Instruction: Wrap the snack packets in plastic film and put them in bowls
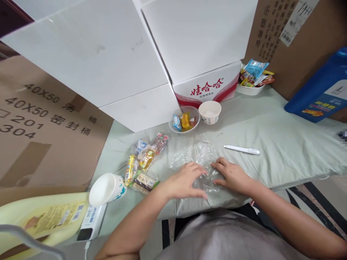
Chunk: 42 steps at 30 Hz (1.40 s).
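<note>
A crinkled clear plastic sheet or bag (199, 150) lies flat near the table's front edge. My left hand (185, 180) is over its left side, thumb and fingers apart, holding nothing visible. My right hand (233, 177) rests at the sheet's right side, with fingers spread and fingertips on or just above the plastic. Beyond the right hand lies a white utility knife or pen-like tool (241, 149). To the left of my left hand are several wrapped snacks, among them a green-edged packet (145, 181) and a yellow stick packet (130, 169).
Behind stand a clear bowl (173, 126) with wrapped sweets and a white paper cup (210, 112). Another paper cup (104, 189) tilts at left beside a yellow bottle (46, 220). White boxes (135, 54), a snack-filled bowl (251, 89) and a blue jug (317, 90) line the back.
</note>
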### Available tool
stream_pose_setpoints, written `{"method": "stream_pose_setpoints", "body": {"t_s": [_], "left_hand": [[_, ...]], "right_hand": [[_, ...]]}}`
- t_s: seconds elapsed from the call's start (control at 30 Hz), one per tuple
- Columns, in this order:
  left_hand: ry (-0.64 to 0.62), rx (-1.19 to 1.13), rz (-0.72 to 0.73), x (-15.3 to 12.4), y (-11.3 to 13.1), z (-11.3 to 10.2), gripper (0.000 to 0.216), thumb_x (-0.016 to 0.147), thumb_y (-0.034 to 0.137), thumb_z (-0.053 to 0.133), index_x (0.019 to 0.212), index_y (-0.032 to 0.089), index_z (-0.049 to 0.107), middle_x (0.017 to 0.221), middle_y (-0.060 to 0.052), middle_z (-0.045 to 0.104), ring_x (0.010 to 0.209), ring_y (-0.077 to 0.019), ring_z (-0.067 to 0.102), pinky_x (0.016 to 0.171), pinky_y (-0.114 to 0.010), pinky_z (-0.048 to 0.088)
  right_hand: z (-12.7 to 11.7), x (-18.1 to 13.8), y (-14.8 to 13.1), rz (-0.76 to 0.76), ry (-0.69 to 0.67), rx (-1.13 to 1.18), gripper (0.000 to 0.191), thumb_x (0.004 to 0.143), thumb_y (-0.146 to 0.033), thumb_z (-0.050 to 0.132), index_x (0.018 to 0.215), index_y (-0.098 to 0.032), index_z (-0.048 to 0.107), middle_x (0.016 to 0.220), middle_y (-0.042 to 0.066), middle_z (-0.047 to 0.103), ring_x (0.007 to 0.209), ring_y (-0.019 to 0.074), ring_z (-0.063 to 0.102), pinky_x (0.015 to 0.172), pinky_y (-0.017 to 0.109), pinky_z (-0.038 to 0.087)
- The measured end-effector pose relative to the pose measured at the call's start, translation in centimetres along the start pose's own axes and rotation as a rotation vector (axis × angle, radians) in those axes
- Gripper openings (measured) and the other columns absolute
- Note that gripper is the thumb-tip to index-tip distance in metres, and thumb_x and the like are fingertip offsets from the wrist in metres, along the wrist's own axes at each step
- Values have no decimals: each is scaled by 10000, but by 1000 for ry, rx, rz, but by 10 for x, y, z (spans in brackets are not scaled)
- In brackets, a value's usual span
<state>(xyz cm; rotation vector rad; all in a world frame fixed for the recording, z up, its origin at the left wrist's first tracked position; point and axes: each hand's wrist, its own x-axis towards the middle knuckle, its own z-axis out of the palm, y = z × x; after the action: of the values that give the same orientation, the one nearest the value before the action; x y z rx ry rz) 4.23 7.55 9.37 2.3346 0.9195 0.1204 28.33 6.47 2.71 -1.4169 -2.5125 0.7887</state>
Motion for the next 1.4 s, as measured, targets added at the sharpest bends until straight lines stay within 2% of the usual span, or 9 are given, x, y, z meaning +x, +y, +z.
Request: {"method": "stream_pose_setpoints", "body": {"t_s": [0.07,0.2,0.33,0.53,0.77,0.9,1.03,1.27,1.4], "left_hand": [[-54,-21,-49,-23,3,18,500,682,411,798,1123,246,629,1153,-71,642,1157,-296,524,1001,-452,423],[22,-106,-163,-62,-7,35,77,801,171,635,845,233,627,999,-41,665,1048,-230,577,943,-395,445],[109,-324,-326,-86,-14,37,100,808,135,560,762,222,544,892,-19,671,908,-189,638,809,-322,488],[74,-723,-377,-88,-19,41,167,831,232,593,744,212,452,997,-67,714,1102,-228,637,905,-361,480],[133,-947,-427,-66,-28,47,251,829,336,631,796,207,418,1008,-74,701,911,-177,660,769,-297,495],[341,-934,-532,-61,-35,45,271,799,401,649,843,206,467,873,-32,696,761,-162,670,674,-274,500],[513,-890,-727,-63,-48,48,322,743,454,651,880,202,504,754,-14,695,682,-178,687,615,-270,494],[476,-719,-771,-65,-48,59,230,740,387,600,857,189,612,711,-6,682,634,-168,666,592,-264,488],[475,-535,-724,-62,-39,56,140,755,317,589,836,207,622,678,13,673,665,-163,655,641,-260,478]], "right_hand": [[-4,-9,2,-24,17,28,496,890,-395,601,1339,-198,524,1308,148,538,1017,269,648,869,418,528],[-11,-33,9,-115,11,-1,533,824,-436,678,1286,-196,563,1317,149,547,1058,301,618,853,453,537],[-15,-52,12,-202,21,-66,90,849,-203,600,906,-213,669,1106,95,648,974,278,601,817,462,522],[-37,-62,2,-331,28,329,93,867,-153,523,896,-227,571,1181,81,624,1227,250,511,957,422,481],[-15,-16,-4,43,190,805,125,936,-310,459,947,-214,538,883,48,679,755,156,656,701,301,526],[5,20,-7,197,174,647,141,941,-300,416,953,-212,525,690,-2,651,650,161,629,660,283,474],[2,34,-14,274,122,212,180,959,-250,390,957,-187,559,878,84,712,807,205,659,708,294,413],[-15,7,-10,431,-112,-187,233,980,-253,352,996,-182,573,837,113,724,740,253,675,566,306,293],[-19,-11,-3,433,-10,-146,246,979,-304,341,1002,-201,563,770,80,710,678,245,662,551,300,310]]}}
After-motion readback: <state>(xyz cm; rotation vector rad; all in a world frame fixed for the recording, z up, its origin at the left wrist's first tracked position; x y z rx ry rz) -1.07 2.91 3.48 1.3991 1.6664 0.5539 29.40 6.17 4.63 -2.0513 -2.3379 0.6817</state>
